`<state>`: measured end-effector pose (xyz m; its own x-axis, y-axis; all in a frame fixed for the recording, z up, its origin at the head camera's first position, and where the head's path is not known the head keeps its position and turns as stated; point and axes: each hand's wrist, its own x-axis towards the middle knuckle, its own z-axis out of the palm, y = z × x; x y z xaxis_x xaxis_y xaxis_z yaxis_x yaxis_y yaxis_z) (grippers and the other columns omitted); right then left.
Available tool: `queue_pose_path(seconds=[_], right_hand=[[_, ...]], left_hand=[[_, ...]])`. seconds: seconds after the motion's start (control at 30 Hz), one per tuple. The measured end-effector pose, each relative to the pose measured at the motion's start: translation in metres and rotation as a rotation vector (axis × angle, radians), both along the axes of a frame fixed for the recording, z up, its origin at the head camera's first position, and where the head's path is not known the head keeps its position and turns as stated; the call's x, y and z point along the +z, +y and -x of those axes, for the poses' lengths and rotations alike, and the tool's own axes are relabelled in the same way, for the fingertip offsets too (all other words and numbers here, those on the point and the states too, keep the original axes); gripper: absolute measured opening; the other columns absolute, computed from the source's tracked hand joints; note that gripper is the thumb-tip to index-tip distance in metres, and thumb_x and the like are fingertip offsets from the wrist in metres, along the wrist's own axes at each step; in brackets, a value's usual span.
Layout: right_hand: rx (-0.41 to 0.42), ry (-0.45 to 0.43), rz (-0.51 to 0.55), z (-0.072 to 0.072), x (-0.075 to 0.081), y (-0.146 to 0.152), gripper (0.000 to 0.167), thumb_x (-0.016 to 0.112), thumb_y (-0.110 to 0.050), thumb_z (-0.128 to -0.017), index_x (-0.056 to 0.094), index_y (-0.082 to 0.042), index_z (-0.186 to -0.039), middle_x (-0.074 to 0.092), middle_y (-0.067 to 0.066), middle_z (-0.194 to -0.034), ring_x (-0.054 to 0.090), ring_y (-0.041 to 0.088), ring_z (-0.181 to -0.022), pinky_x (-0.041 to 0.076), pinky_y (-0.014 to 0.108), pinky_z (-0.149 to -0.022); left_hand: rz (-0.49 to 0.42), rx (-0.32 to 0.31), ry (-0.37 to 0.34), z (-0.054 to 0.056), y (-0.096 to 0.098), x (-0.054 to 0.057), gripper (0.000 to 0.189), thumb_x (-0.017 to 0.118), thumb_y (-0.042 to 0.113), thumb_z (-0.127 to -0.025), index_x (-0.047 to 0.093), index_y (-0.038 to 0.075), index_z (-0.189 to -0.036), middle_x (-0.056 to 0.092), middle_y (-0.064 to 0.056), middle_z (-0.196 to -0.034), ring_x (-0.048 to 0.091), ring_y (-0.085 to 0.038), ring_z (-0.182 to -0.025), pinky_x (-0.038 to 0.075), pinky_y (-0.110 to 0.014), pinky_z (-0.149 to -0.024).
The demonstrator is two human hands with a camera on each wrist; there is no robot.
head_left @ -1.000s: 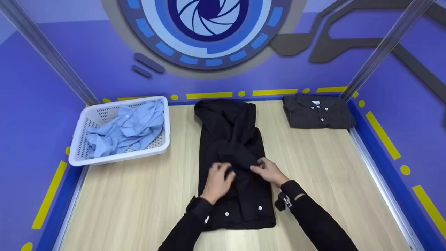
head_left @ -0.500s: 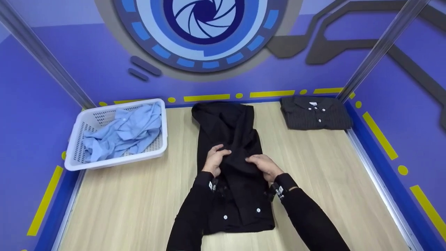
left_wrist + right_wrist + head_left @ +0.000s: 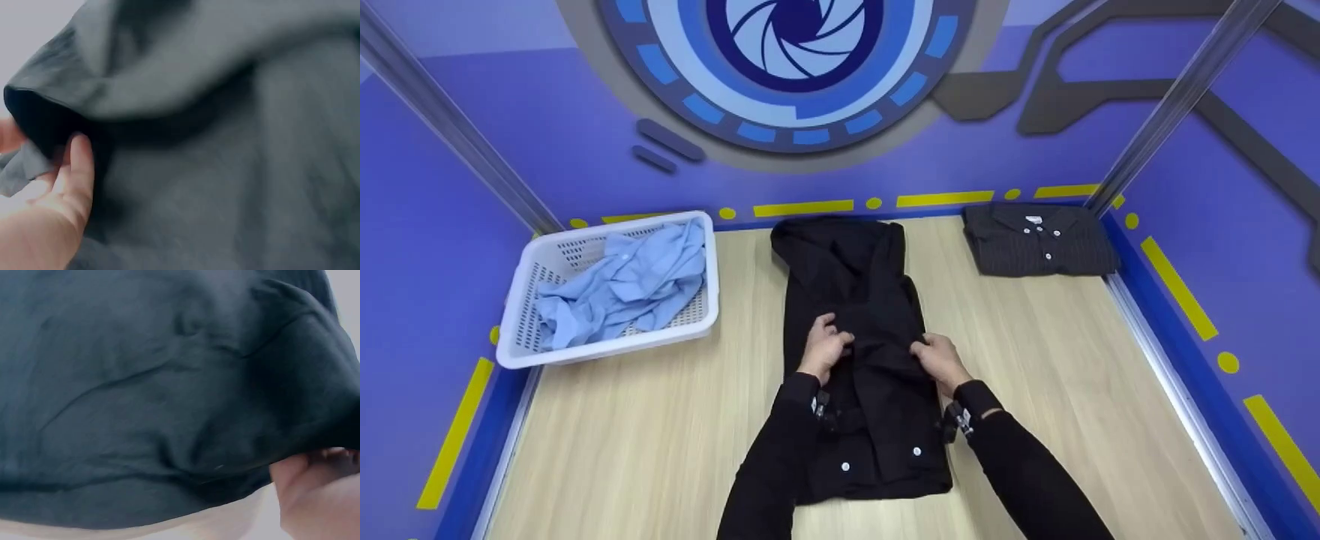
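A black shirt (image 3: 840, 277), folded into a long strip, lies on the wooden table with two white buttons near its front end. My left hand (image 3: 825, 349) is at the middle of the strip, its thumb and fingers at a fold. In the left wrist view this raised fold (image 3: 140, 95) arches over the fingertips. My right hand (image 3: 943, 360) pinches the strip's right edge, thumb on top and the other fingers tucked beneath the cloth. In the right wrist view those fingertips are partly hidden under the black fabric (image 3: 140, 394). A slight crease runs between both hands.
On the left, a white plastic basket (image 3: 709, 322) holds a crumpled light-blue garment (image 3: 622, 281). A dark, finely striped shirt (image 3: 1035, 251) sits folded at the back right corner. Blue printed walls (image 3: 810, 176) border the wooden table (image 3: 660, 435) at the back and both sides.
My left hand has moved up and lies further forward on the shirt. My right hand shifted left, then back out to the right edge. The bunched middle of the cloth now lies flatter.
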<state>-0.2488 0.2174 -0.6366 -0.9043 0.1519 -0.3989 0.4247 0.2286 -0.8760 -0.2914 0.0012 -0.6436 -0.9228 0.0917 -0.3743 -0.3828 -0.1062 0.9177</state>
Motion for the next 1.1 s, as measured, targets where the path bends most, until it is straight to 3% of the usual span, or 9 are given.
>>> queue_pose_path(seconds=[0.2,0.3,0.4,0.53,0.63,0.73,0.87,0.97,1.1], right_hand=[[-0.090,0.159,-0.108,-0.002,-0.004,-0.003,0.019,0.057,-0.008,-0.095,0.061,0.005,-0.107,0.063,0.021,-0.111,0.057,0.031,-0.103,0.044,0.038,-0.092],[-0.070,0.220,-0.273,-0.004,-0.006,-0.006,0.023,0.063,-0.014,-0.094,0.056,0.005,-0.105,0.059,0.023,-0.105,0.056,0.034,-0.099,0.044,0.042,-0.089],[-0.031,0.395,-0.487,-0.011,-0.008,-0.007,0.031,0.072,-0.015,-0.089,0.057,0.004,-0.109,0.056,0.020,-0.104,0.055,0.035,-0.097,0.045,0.044,-0.086],[0.143,0.767,-0.625,-0.026,-0.009,-0.002,0.025,0.077,-0.002,-0.079,0.061,0.001,-0.098,0.054,0.013,-0.094,0.055,0.028,-0.085,0.049,0.041,-0.075],[0.439,0.914,-0.624,-0.045,-0.010,0.002,0.022,0.077,0.003,-0.074,0.064,-0.007,-0.089,0.057,0.003,-0.086,0.058,0.016,-0.076,0.052,0.034,-0.066],[0.723,0.895,-0.654,-0.066,-0.012,0.003,0.025,0.080,-0.006,-0.077,0.072,-0.010,-0.100,0.062,0.002,-0.097,0.060,0.014,-0.085,0.056,0.032,-0.073],[0.931,0.742,-0.750,-0.090,-0.012,0.005,0.052,0.084,-0.025,-0.080,0.069,-0.007,-0.127,0.059,0.009,-0.125,0.055,0.021,-0.106,0.053,0.039,-0.092],[1.025,0.618,-0.817,-0.100,-0.007,0.005,0.077,0.088,-0.040,-0.076,0.061,-0.005,-0.140,0.052,0.013,-0.141,0.050,0.025,-0.118,0.049,0.042,-0.100],[1.173,0.497,-0.918,-0.110,0.003,0.002,0.113,0.093,-0.054,-0.065,0.045,-0.003,-0.154,0.037,0.020,-0.158,0.043,0.033,-0.136,0.044,0.048,-0.110]], left_hand=[[0.183,-0.059,0.076,-0.005,0.004,-0.003,0.073,0.066,-0.005,-0.090,0.034,-0.002,-0.155,0.060,-0.022,-0.111,0.064,-0.024,-0.081,0.059,-0.036,-0.075],[0.335,-0.030,0.147,-0.007,0.006,-0.003,0.068,0.068,0.002,-0.090,0.040,-0.001,-0.152,0.061,-0.020,-0.110,0.065,-0.027,-0.085,0.056,-0.038,-0.080],[0.544,-0.005,0.283,-0.015,0.003,0.001,0.058,0.069,0.007,-0.092,0.047,-0.002,-0.146,0.060,-0.020,-0.116,0.063,-0.032,-0.103,0.052,-0.043,-0.092],[0.774,-0.091,0.586,-0.040,-0.013,0.011,0.034,0.072,0.006,-0.090,0.060,0.002,-0.122,0.057,-0.013,-0.107,0.057,-0.031,-0.103,0.050,-0.045,-0.088],[0.861,-0.277,0.812,-0.069,-0.033,0.016,0.021,0.075,0.004,-0.085,0.063,0.008,-0.101,0.055,-0.004,-0.094,0.056,-0.022,-0.089,0.052,-0.038,-0.076],[0.915,-0.522,0.938,-0.099,-0.053,0.020,0.020,0.079,0.010,-0.082,0.066,0.012,-0.096,0.055,0.001,-0.091,0.055,-0.015,-0.085,0.052,-0.031,-0.074],[1.017,-0.807,0.928,-0.133,-0.070,0.018,0.043,0.089,0.036,-0.077,0.071,0.016,-0.110,0.056,0.004,-0.101,0.052,-0.011,-0.091,0.050,-0.027,-0.078],[1.115,-0.923,0.898,-0.149,-0.076,0.014,0.077,0.095,0.052,-0.063,0.068,0.017,-0.126,0.052,0.004,-0.109,0.047,-0.011,-0.094,0.048,-0.026,-0.081],[1.216,-0.971,0.922,-0.159,-0.077,0.008,0.098,0.099,0.054,-0.054,0.062,0.017,-0.136,0.048,0.003,-0.110,0.044,-0.011,-0.094,0.046,-0.024,-0.078]])
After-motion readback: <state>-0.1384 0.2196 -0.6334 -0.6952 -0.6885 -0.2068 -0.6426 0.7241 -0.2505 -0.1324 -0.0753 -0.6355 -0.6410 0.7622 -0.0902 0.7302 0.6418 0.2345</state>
